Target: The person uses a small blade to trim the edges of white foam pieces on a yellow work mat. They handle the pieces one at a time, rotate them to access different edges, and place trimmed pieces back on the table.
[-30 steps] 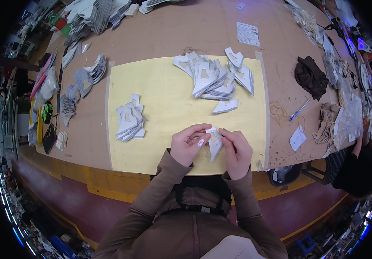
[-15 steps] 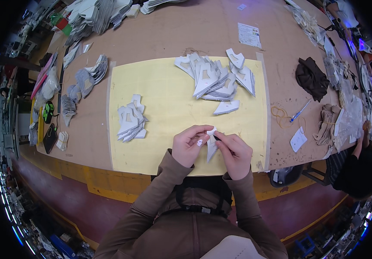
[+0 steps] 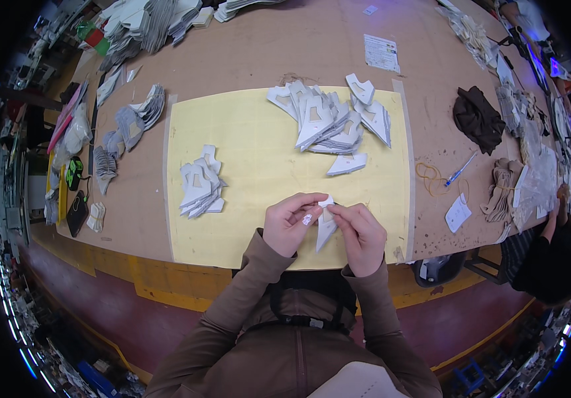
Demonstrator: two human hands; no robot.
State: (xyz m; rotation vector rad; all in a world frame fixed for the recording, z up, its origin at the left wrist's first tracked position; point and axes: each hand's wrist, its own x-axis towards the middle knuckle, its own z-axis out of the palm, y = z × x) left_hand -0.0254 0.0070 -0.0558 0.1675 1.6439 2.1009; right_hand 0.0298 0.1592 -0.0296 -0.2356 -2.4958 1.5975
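My left hand point(image 3: 287, 222) and right hand point(image 3: 360, 232) are close together in front of me, with one white pointed panel point(image 3: 324, 233) pinched between their fingertips. Its long axis runs away from my body: the broad end sits up at the fingertips, and the narrow point hangs down between my hands toward me, leaning slightly left. Neither hand is clearly nearer, since both reach it at the upper part; my left grips by the far left edge, while the fingers of my right lie over the right edge (they hide part of the panel there, so I can't tell exactly how they grip). Whether the point touches the yellow sheet point(image 3: 252, 232) below it, I can't tell either

Beyond my hands and just past the panel's broad end, a single white cut piece point(image 3: 347, 164) lies crosswise, its length running left to right, unlike the one I hold. Farther out behind it is the large heap of white panels point(image 3: 325, 123), nearer my right hand's side. A smaller stack of white panels point(image 3: 200, 186) lies well to the left of my left hand, all on the sheet covering the desk point(image 3: 246, 56)
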